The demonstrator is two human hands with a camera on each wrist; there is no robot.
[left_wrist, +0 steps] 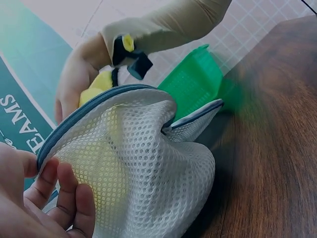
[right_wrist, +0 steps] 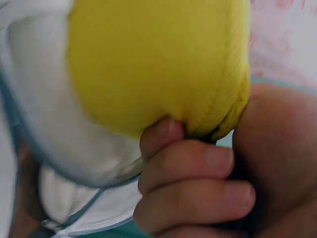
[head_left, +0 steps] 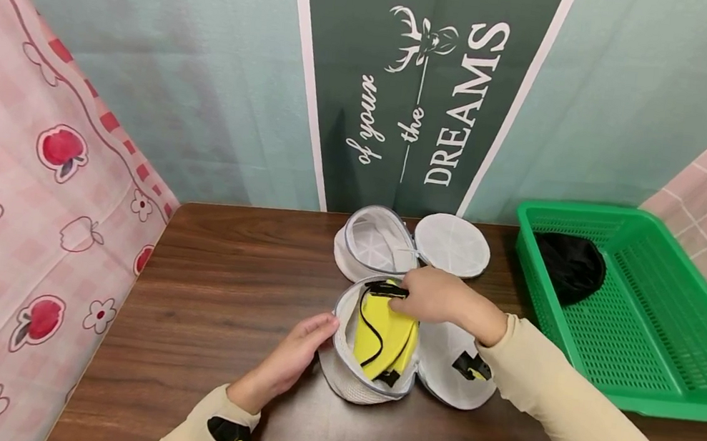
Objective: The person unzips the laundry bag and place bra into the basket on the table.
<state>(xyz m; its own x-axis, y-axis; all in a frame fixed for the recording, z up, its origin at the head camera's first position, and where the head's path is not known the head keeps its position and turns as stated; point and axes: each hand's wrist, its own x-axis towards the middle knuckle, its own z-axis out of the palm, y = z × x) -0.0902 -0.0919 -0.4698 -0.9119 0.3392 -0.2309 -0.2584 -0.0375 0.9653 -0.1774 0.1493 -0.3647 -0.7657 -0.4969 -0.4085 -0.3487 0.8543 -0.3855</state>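
Note:
A white mesh laundry bag point(head_left: 352, 382) with a grey zipper rim stands unzipped at the table's front middle, its round lid point(head_left: 446, 388) folded out to the right. My left hand point(head_left: 298, 347) pinches the bag's rim from the left; in the left wrist view, thumb and fingers close on the zipper edge point(left_wrist: 81, 110). Inside the bag's mouth lies a folded yellow bra point(head_left: 383, 331) with black straps. My right hand point(head_left: 432, 297) reaches over the bag and grips the bra's far edge. In the right wrist view, curled fingers point(right_wrist: 190, 163) hold the smooth yellow cup point(right_wrist: 158, 64).
Right behind this bag stands a second white mesh bag point(head_left: 353, 253), its round lid point(head_left: 452, 245) laid open to the right. A green plastic basket point(head_left: 645, 403) on the right holds a black cloth item point(head_left: 569, 265). Curtains rise behind the brown wooden table point(head_left: 225, 272).

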